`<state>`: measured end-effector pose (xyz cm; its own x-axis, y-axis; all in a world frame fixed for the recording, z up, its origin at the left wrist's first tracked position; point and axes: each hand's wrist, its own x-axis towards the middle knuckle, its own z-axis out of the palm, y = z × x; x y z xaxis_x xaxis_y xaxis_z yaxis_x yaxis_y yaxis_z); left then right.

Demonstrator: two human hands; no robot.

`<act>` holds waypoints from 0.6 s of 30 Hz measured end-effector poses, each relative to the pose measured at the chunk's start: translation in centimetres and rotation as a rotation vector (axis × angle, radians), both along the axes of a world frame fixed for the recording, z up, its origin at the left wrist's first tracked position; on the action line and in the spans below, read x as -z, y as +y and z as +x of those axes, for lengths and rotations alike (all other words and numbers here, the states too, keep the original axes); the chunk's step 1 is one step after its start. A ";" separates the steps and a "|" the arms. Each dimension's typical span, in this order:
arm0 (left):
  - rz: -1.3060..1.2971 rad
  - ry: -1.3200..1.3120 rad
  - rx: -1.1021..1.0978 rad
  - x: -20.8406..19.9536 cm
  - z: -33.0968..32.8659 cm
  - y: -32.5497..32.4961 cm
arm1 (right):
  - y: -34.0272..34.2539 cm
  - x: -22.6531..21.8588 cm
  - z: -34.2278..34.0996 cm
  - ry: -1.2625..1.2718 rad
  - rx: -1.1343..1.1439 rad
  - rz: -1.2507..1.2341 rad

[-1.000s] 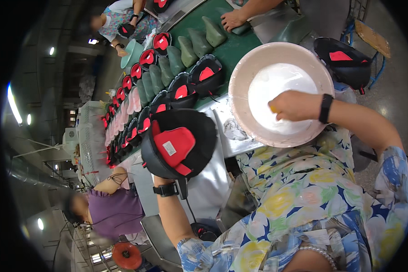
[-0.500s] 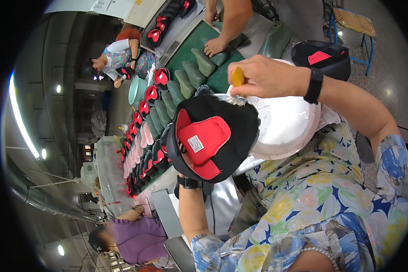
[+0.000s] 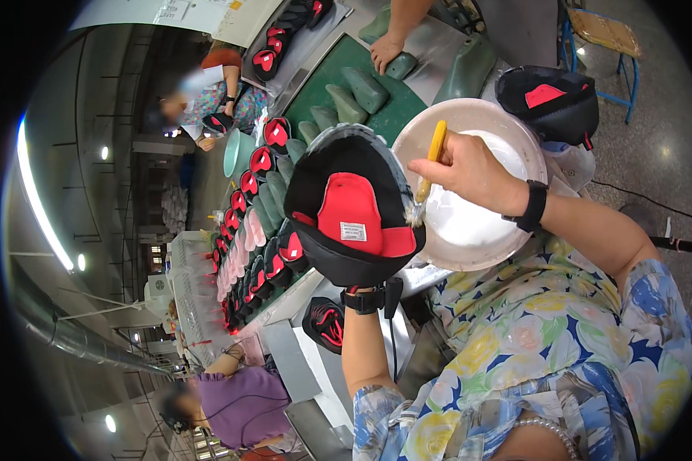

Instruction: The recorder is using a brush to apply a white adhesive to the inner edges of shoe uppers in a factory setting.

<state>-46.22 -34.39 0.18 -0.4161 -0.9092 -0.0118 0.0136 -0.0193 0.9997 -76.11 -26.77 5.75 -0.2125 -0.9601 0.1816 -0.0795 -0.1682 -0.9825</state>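
Note:
Up in front of me is a black shoe upper (image 3: 304,173) with a red lining and a white label. My left hand holds it from beneath; the fingers are hidden behind it, and only the banded left wrist (image 3: 364,300) shows. My right hand (image 3: 473,173) grips a yellow-handled brush (image 3: 435,150), its bristles touching the upper's right edge. A whitish wet band runs along the upper's far rim. Just right of the upper stands a pale bowl (image 3: 532,134) of white liquid, partly under my right hand.
Beyond lies a green-topped table (image 3: 334,65) with rows of shoe lasts (image 3: 346,104) and black-red uppers (image 3: 277,132). A co-worker's hand (image 3: 387,51) rests on a last there. Another black upper (image 3: 546,104) sits right of the bowl. A stool (image 3: 603,32) stands far right.
My left hand has turned the upper, so its whitened far rim shows. The brush has moved from the far edge down to the right edge. The co-worker's hand has shifted away from me.

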 end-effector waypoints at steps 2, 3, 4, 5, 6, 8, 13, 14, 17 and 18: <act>0.000 0.008 -0.005 0.0 0.1 0.1 | 0.4 0.7 0.7 -0.010 -0.025 0.028; -0.001 0.013 -0.010 -0.3 -0.3 -1.3 | 0.7 0.9 1.1 -0.019 -0.052 0.054; -0.003 0.017 -0.016 -0.4 -0.2 -1.4 | 0.9 1.0 1.2 -0.021 -0.085 0.075; -0.004 0.024 -0.021 -0.2 -0.1 -1.4 | 1.0 0.8 1.1 -0.019 -0.087 0.074; -0.005 0.030 -0.027 -0.3 0.1 -1.8 | 1.2 0.6 0.9 -0.107 -0.110 0.076; -0.008 0.040 -0.047 -1.0 1.7 -1.9 | 1.5 -0.2 0.4 -0.196 -0.144 0.077; -0.015 0.059 -0.114 -1.5 4.8 -0.7 | 0.3 -0.5 -2.2 0.154 -0.085 -0.384; -0.019 0.062 -0.130 -1.0 4.6 0.0 | 0.3 -0.8 -2.3 0.198 -0.122 -0.426; -0.017 0.069 -0.141 1.2 3.7 2.8 | 0.3 -1.3 -1.5 0.146 -0.262 -0.598; -0.016 0.072 -0.140 2.3 2.4 3.4 | 0.1 -1.8 -1.0 0.214 -0.304 -0.734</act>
<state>-43.77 -30.97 -2.13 -0.2844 -0.9583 0.0282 0.0862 0.0038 0.9963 -77.14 -26.63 7.51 0.1480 -0.5914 0.7927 -0.1000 -0.8064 -0.5829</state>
